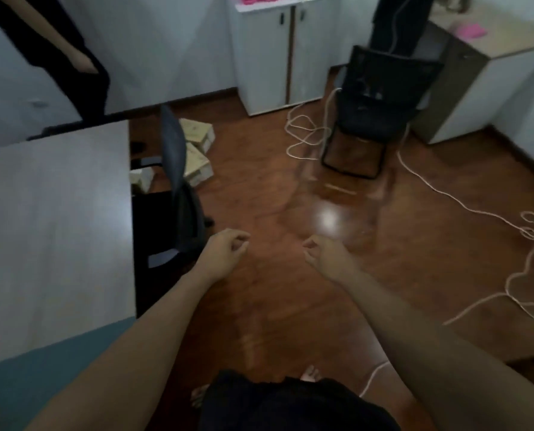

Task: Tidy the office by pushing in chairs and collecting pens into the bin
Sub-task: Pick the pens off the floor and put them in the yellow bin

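Two bare forearms reach up from the bottom of the frame over a glossy brown wood floor (290,290); the left hand (225,248) and the right hand (323,251) hover near the centre, apart from each other, each loosely curled with fingers bent inward and nothing in its grasp. One office chair (173,188), dark grey with a tall narrow back, stands at centre left, its seat tucked partly under the pale desk (51,219) that fills the left side; small cardboard boxes (197,141) lie on the floor just behind it. A second chair (374,110), black with a mesh back and a sled-type metal frame, stands in the upper right, out in the open beside a white cabinet (278,54); white cable (309,135) loops across the floor around it and off to the right edge.
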A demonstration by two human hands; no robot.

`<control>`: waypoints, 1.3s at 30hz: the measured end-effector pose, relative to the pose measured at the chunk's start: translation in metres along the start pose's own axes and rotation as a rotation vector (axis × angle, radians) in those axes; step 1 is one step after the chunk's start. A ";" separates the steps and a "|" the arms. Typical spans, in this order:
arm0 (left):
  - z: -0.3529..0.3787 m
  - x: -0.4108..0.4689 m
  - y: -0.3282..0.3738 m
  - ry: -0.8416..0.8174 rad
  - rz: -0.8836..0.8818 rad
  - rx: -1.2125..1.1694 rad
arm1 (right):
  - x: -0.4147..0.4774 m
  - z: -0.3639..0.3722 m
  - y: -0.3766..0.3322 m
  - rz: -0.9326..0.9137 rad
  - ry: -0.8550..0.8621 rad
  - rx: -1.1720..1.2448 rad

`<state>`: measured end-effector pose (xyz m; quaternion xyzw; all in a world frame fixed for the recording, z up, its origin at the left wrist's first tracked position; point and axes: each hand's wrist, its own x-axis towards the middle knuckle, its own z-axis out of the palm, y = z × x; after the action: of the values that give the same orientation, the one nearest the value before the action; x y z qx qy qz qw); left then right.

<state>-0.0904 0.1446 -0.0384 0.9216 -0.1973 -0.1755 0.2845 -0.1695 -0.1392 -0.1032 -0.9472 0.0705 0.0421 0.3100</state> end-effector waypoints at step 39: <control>0.422 0.326 0.493 -0.614 0.553 0.220 | -0.303 -0.212 0.469 1.400 0.705 0.446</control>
<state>-0.1244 -0.5736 -0.1420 0.7637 -0.5303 -0.3367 0.1489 -0.5353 -0.6065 -0.1680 -0.5572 0.7464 -0.0896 0.3527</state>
